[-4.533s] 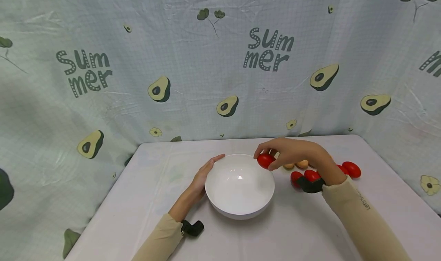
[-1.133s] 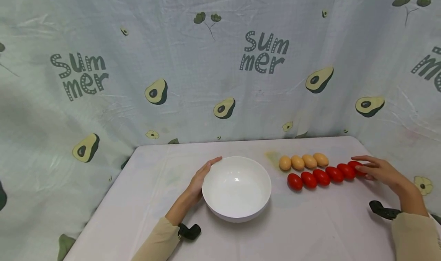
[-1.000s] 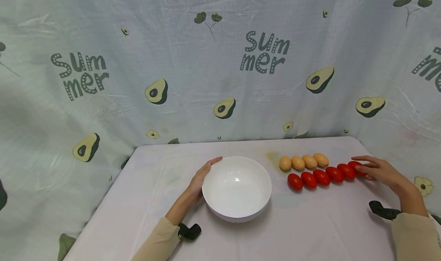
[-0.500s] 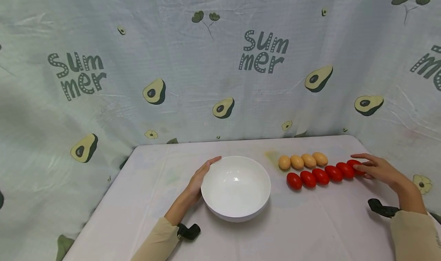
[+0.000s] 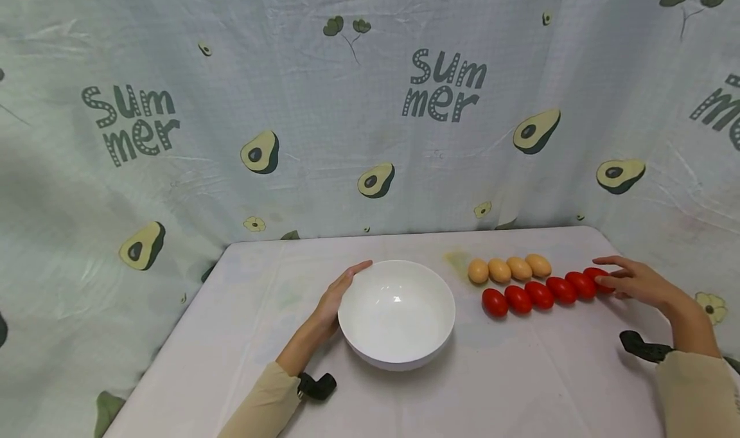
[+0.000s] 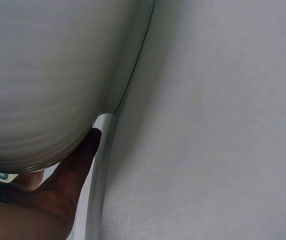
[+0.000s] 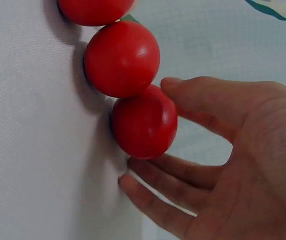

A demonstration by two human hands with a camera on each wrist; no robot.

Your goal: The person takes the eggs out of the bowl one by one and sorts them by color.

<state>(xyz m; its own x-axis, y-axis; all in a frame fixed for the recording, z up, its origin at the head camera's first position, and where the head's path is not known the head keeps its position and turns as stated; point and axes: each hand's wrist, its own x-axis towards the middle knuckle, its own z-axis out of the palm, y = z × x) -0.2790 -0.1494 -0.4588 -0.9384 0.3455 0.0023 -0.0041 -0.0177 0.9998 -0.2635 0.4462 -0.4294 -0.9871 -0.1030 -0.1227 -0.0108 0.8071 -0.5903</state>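
My left hand (image 5: 333,301) lies along the outer left side of a glossy white bowl (image 5: 399,354), fingers stretched past its far-left rim. In the left wrist view, the fingers (image 6: 75,170) touch the bowl's outer wall (image 6: 42,90) low down near its base. At the right end of a row of glossy red eggs, my right hand (image 5: 642,284) pinches the last red egg (image 7: 145,122) between thumb and fingertips. That egg stands on the table against its neighbour, another red egg (image 7: 122,59). Inside, the bowl shows bare.
A shorter row of tan eggs (image 5: 499,271) lies behind the red eggs (image 5: 539,295). All stand on a white-covered table (image 5: 491,380). A printed cloth (image 5: 324,117) hangs behind the table and along its sides. Each wrist wears a black camera strap (image 5: 644,348).
Several seconds ago my right hand held a red egg over the bowl's right rim; it has since moved to the row's right end. Over the last second, both hands keep their places.
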